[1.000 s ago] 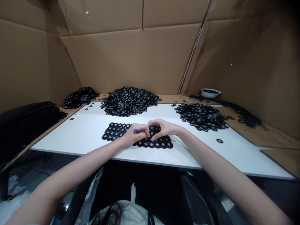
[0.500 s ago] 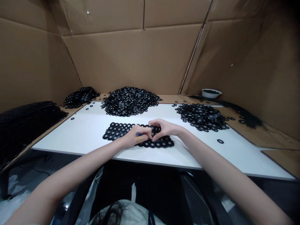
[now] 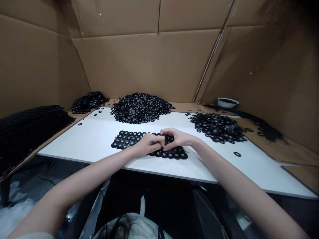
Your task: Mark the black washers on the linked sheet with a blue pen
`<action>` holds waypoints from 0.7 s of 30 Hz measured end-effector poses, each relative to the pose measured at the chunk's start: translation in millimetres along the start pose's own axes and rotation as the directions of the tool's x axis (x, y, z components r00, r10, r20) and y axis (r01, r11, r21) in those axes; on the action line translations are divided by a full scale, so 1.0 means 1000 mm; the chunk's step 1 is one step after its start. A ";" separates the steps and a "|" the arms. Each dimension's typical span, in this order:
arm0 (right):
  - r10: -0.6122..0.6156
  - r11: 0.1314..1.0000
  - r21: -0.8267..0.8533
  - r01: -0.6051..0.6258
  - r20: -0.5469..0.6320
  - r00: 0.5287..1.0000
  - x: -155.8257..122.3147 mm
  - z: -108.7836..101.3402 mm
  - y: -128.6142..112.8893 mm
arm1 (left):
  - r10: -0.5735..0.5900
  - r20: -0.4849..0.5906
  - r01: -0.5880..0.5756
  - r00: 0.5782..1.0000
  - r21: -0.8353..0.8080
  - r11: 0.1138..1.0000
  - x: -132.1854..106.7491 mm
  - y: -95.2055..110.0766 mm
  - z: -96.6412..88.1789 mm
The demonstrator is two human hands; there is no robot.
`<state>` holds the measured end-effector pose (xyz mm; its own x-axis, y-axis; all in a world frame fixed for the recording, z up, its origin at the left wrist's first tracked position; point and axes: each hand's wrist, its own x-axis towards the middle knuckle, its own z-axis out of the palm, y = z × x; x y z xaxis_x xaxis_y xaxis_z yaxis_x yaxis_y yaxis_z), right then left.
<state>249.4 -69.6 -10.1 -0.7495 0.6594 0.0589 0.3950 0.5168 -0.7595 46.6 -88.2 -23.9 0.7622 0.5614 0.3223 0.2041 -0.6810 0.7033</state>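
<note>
**A:** What sits at your far left?

**B:** A dark stack [image 3: 30,122] of flat black sheets lies on the cardboard, with a smaller heap of sheets [image 3: 88,101] behind it. Both lie off the white table [image 3: 99,132], likely so its surface stays open for your hands

**A:** And in the middle?

**B:** The big pile of loose rings [image 3: 141,108] sits at the back. In front of it the mat of joined rings [image 3: 124,139] lies flat near the table's front edge, within easy reach. Your left hand [image 3: 146,146] is curled round a small blue thing [image 3: 152,142] whose tip is at the mat. Your right hand [image 3: 178,138] meets it, fingers bent onto the same spot. Whether it pinches a ring or only presses down, I cannot tell

**A:** And to your right?

**B:** A second pile [image 3: 218,124], one stray ring [image 3: 237,154] nearer you, and a white bowl [image 3: 226,102] at the back
</note>
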 end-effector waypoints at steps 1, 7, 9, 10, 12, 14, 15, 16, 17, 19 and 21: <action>-0.003 1.000 -0.009 0.003 -0.008 1.000 0.000 -0.001 0.000 | 0.005 -0.018 -0.005 1.000 0.012 1.000 0.001 -0.001 0.000; 0.048 0.993 -0.106 -0.056 -0.070 0.996 -0.004 -0.005 -0.004 | 0.027 -0.098 -0.022 0.995 0.058 0.998 0.002 0.000 0.001; 0.074 0.987 -0.133 -0.086 -0.090 0.993 -0.004 -0.005 -0.005 | 0.026 -0.112 -0.021 0.993 0.049 0.999 0.002 0.001 0.001; 0.081 0.985 -0.144 -0.095 -0.099 0.992 -0.005 -0.005 -0.004 | 0.025 -0.119 -0.020 0.993 0.046 0.999 0.002 0.001 0.001; 0.089 0.981 -0.161 -0.107 -0.111 0.990 -0.005 -0.005 -0.004 | 0.028 -0.134 -0.021 0.991 0.051 0.998 0.002 0.001 0.002; 0.095 0.980 -0.166 -0.113 -0.114 0.989 -0.004 -0.004 -0.004 | 0.039 -0.145 -0.029 0.989 0.066 0.997 0.003 0.000 0.002; 0.097 0.980 -0.164 -0.115 -0.115 0.989 -0.004 -0.004 -0.004 | 0.044 -0.149 -0.034 0.988 0.073 0.997 0.003 0.000 0.003; 0.098 0.980 -0.161 -0.116 -0.117 0.988 -0.004 -0.003 -0.005 | 0.050 -0.155 -0.038 0.987 0.078 0.996 0.003 -0.001 0.003; 0.100 0.980 -0.158 -0.119 -0.125 0.987 -0.004 -0.003 -0.005 | 0.055 -0.162 -0.042 0.985 0.082 0.996 0.003 -0.001 0.004; 0.109 0.979 -0.153 -0.132 -0.151 0.982 -0.004 -0.002 -0.006 | 0.066 -0.177 -0.051 0.982 0.090 0.995 0.002 -0.002 0.004; 0.118 0.978 -0.147 -0.147 -0.188 0.975 -0.004 -0.001 -0.006 | 0.077 -0.194 -0.058 0.978 0.100 0.993 0.002 -0.003 0.004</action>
<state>250.3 -74.7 -5.1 -0.5842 0.8067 0.0894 0.5745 0.4888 -0.6565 49.9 -87.2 -28.0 0.6423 0.5876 0.4921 0.2196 -0.7562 0.6164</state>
